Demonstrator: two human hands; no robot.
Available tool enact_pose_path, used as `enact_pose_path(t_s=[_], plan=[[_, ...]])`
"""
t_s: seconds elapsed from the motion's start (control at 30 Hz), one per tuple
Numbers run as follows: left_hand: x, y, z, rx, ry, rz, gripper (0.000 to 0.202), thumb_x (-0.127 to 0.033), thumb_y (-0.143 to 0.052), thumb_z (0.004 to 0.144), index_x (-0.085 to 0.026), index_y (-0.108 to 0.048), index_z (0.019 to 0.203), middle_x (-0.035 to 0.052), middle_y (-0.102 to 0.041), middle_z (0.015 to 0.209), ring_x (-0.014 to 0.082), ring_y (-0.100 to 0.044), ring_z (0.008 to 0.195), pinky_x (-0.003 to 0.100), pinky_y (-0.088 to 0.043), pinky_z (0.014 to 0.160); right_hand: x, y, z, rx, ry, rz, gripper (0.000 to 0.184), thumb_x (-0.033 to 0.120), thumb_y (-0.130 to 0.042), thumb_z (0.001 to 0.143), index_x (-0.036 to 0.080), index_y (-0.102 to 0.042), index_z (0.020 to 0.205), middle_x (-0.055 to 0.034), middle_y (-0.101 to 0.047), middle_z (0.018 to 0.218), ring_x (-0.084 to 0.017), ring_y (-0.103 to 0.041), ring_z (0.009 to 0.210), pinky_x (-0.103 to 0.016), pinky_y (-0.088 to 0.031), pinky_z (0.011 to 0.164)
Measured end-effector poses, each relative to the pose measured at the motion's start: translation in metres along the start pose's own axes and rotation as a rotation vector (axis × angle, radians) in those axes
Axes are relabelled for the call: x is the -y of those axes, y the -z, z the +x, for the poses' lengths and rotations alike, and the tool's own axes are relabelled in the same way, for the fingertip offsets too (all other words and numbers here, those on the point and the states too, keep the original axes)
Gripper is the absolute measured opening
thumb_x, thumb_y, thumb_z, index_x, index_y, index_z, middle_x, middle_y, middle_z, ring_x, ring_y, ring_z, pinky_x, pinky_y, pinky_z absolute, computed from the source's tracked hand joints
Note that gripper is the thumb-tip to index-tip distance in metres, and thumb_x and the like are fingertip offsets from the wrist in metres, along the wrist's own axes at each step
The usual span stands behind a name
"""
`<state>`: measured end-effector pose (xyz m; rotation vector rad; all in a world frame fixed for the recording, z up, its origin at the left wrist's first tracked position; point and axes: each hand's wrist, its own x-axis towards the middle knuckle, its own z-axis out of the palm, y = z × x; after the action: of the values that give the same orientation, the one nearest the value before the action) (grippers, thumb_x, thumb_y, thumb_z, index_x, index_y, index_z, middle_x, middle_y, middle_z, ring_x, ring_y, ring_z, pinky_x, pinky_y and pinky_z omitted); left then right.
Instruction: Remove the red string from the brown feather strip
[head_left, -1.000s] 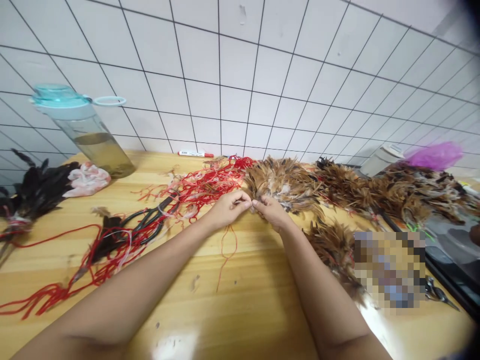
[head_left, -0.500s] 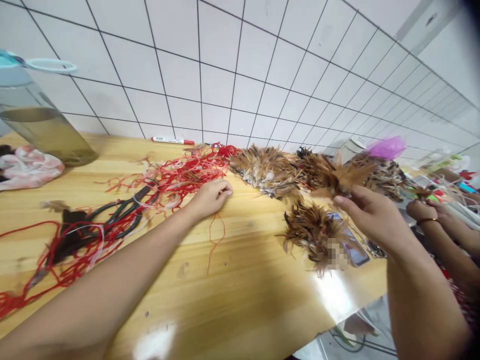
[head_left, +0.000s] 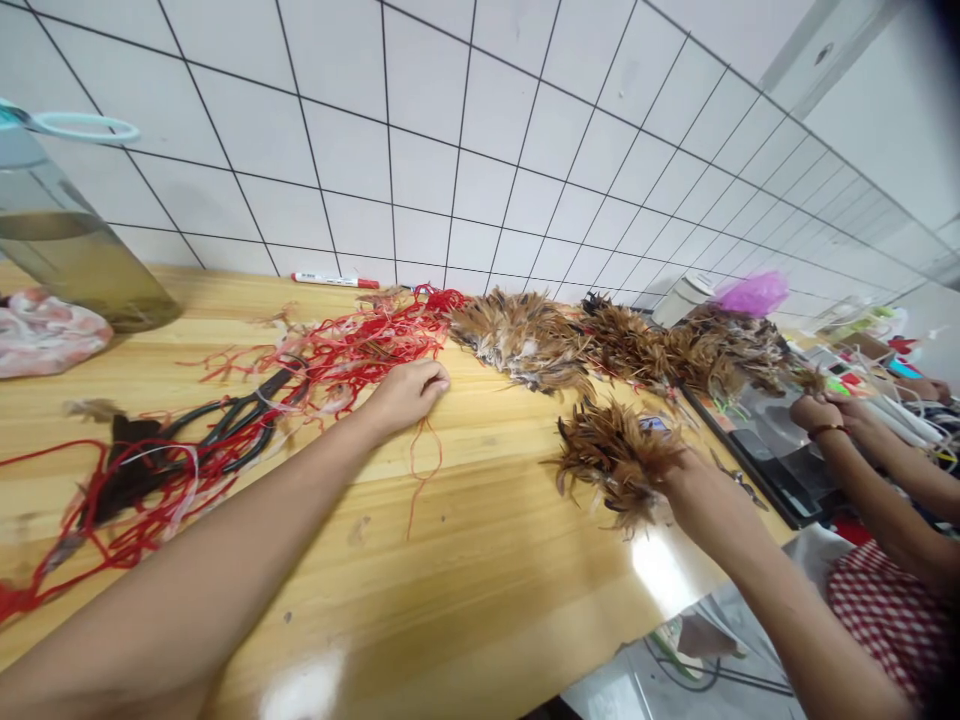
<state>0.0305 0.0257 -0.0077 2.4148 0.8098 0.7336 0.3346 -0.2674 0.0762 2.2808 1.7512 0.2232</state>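
My left hand (head_left: 409,395) rests on the wooden table with its fingers closed. A thin red string (head_left: 424,460) hangs in a loose loop from beneath them. On the right, my right hand (head_left: 679,475) reaches into a near pile of brown feathers (head_left: 611,450). Its fingers are hidden among the feathers, so their grip does not show. Behind my left hand lies a tangle of red string (head_left: 367,340). A large bunch of brown and pale feathers (head_left: 525,340) spreads along the wall side, between my two hands.
Black scissors (head_left: 232,430) lie amid red and white strings at left. A bottle of yellowish liquid (head_left: 82,260) and a marker (head_left: 334,281) stand or lie near the wall. More feathers (head_left: 697,350) lie at right, by a co-worker's hands (head_left: 821,412) and a black tray (head_left: 772,470).
My right hand has moved down and toward me from above the feathers, where it held a brown feather bunch, into the near pile. My left hand keeps its place on the table.
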Motion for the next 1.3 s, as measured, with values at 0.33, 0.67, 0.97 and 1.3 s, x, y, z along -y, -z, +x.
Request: enact_pose_path(t_s=[0.33, 0.67, 0.97, 1.3], plan=[[0.005, 0.001, -0.001, 0.003, 0.01, 0.014, 0.022, -0.03, -0.044, 0.084, -0.017, -0.062, 0.082, 0.0044, -0.065, 0.083, 0.0165, -0.057, 0.079, 0.027, -0.041, 0.074, -0.025, -0.023, -0.02, -0.026, 0.247, 0.024, 0.027, 0.02, -0.063, 0.077, 0.026, -0.066, 0.104, -0.01, -0.059, 0.118, -0.029, -0.049, 0.119, -0.044, -0.044, 0.094], [0.006, 0.001, -0.001, 0.022, 0.021, 0.025, 0.022, -0.031, -0.045, 0.085, -0.017, -0.062, 0.082, 0.0043, -0.064, 0.084, 0.0162, -0.057, 0.079, 0.028, -0.041, 0.074, -0.019, -0.038, -0.015, -0.022, 0.294, 0.095, 0.035, 0.01, -0.053, 0.079, 0.022, -0.062, 0.11, -0.0097, -0.062, 0.119, -0.028, -0.05, 0.121, -0.044, -0.043, 0.097], [0.006, 0.002, -0.001, 0.029, 0.038, 0.022, 0.023, -0.032, -0.045, 0.085, -0.016, -0.062, 0.083, 0.0046, -0.065, 0.086, 0.0167, -0.058, 0.081, 0.028, -0.042, 0.075, -0.016, -0.046, -0.021, -0.037, 0.125, 0.306, 0.025, 0.025, -0.043, 0.09, 0.019, -0.065, 0.099, -0.0107, -0.069, 0.099, -0.023, -0.064, 0.095, -0.035, -0.049, 0.082], [0.005, 0.002, -0.001, 0.034, 0.049, 0.023, 0.023, -0.032, -0.045, 0.084, -0.017, -0.062, 0.084, 0.0047, -0.065, 0.087, 0.0172, -0.058, 0.081, 0.028, -0.042, 0.075, 0.001, -0.018, -0.015, 0.033, -0.385, 1.139, 0.041, 0.061, -0.059, 0.072, 0.02, -0.053, 0.069, 0.001, -0.054, 0.061, -0.014, -0.049, 0.058, -0.027, -0.042, 0.055]])
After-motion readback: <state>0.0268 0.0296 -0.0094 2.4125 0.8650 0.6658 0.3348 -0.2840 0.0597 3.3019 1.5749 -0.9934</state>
